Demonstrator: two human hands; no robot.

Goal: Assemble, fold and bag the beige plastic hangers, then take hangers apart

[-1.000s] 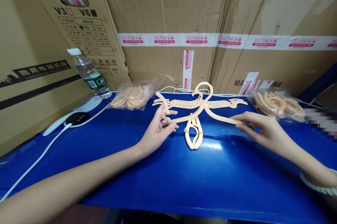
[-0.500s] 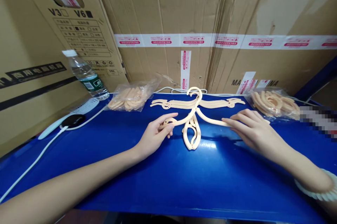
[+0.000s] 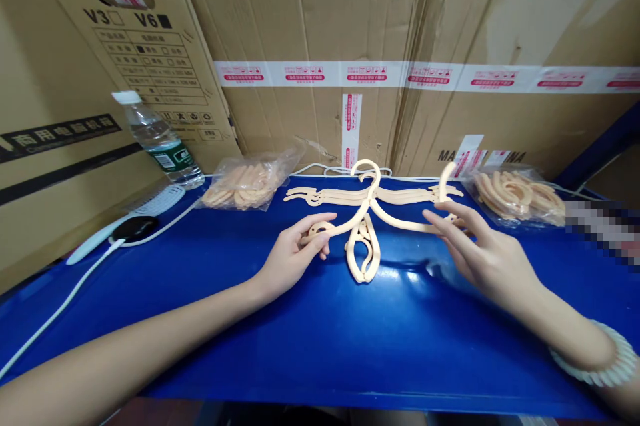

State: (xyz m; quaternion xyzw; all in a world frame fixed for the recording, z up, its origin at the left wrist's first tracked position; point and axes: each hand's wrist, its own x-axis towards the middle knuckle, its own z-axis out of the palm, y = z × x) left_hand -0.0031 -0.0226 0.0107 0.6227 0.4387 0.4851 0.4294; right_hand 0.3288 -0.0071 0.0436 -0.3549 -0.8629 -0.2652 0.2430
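Observation:
A cream folding clothes hanger (image 3: 403, 223) is held up in front of me, its arms spread and its hook at the top. My left hand (image 3: 295, 249) pinches the end of its left arm between thumb and fingers. At the other end, the fingers of my right hand (image 3: 485, 249) close on the right arm, where a curved end piece (image 3: 447, 181) points upward. A folded hanger (image 3: 354, 263) of the same colour is just below the hook. Behind it, several more hangers (image 3: 345, 197) lie spread in a row on the blue table (image 3: 320, 346).
Clear bags of hanger parts lie at the back left (image 3: 245, 183) and back right (image 3: 520, 194). On the left are a water bottle (image 3: 167, 146), a pale blue slotted paddle (image 3: 160, 201), and a black device (image 3: 134, 229) with a white cable. Cardboard boxes (image 3: 320, 13) wall the back.
The right end piece of the hanger has swung up above my right hand, whose fingers have shifted. My left hand keeps its pinch on the left arm. The view has moved slightly.

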